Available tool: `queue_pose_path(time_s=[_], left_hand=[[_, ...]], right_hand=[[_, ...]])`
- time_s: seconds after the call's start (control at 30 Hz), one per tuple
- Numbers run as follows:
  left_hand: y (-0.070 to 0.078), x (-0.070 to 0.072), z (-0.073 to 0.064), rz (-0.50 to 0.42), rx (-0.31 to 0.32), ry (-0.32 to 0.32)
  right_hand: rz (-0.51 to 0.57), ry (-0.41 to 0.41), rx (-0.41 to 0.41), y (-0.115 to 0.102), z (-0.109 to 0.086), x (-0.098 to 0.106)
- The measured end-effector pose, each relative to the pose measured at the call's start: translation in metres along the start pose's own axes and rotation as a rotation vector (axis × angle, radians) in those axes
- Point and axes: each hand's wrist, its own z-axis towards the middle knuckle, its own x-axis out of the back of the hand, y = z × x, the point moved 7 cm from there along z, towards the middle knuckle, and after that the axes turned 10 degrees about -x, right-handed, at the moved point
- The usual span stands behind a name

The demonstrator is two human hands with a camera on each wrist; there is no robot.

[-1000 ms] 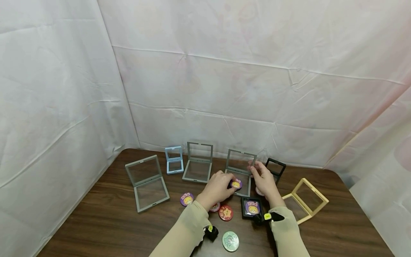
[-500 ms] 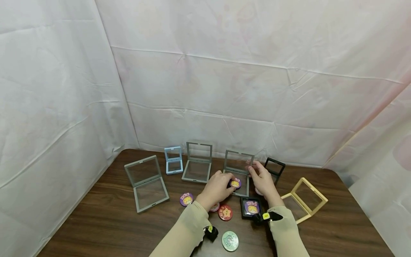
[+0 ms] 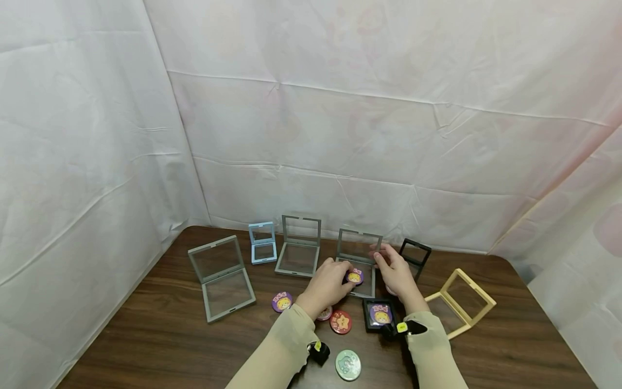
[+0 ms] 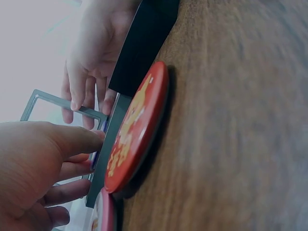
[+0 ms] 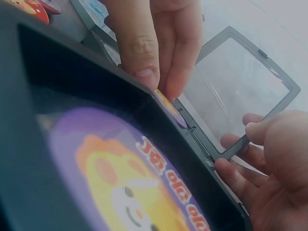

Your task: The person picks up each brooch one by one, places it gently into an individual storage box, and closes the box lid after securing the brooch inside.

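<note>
My left hand point(image 3: 326, 283) pinches a round purple badge point(image 3: 356, 276) with a yellow cartoon animal between thumb and fingers. It holds the badge over the lower panel of an open grey display frame point(image 3: 364, 295). With thumb and fingers, my right hand point(image 3: 396, 274) grips the right side of that frame's raised, clear-filmed lid, as the lid point(image 5: 284, 98) in the right wrist view shows. Just in front sits a shut black display frame point(image 3: 366, 319) with a similar purple badge point(image 5: 130, 185) inside. A red star badge point(image 4: 137, 132) lies close to my left wrist.
Two more open grey frames point(image 3: 208, 302) point(image 3: 297, 273), a small light-blue frame point(image 3: 264, 242), a black frame point(image 3: 430, 254) and a yellow frame point(image 3: 459, 312) stand around. Loose purple point(image 3: 282, 302) and green point(image 3: 348, 365) badges lie on the wooden table point(image 3: 160, 335). White cloth point(image 3: 311, 129) hangs behind.
The grey frame has shifted slightly left, with my right hand on its lid. The purple badge and my left hand have barely moved.
</note>
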Motion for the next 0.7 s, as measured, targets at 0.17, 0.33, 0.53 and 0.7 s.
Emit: queue_pose_path(time_s=[0.17, 0.33, 0.53, 0.7], left_hand=[[-0.0010, -0.0001, 0.0010, -0.009, 0.011, -0.009], [-0.0017, -0.0004, 0.0017, -0.001, 0.007, -0.008], [-0.0020, -0.0013, 0.0019, 0.006, -0.001, -0.009], [-0.0040, -0.0008, 0.0014, -0.024, 0.000, -0.009]], right_hand=[[0.003, -0.003, -0.003, 0.0000, -0.0001, 0.0002], [0.008, -0.001, -0.005, -0.0012, -0.0007, 0.0009], [-0.003, 0.002, -0.002, -0.0020, -0.0008, 0.0011], [-0.030, 0.012, 0.007, -0.0019, -0.0005, 0.0034]])
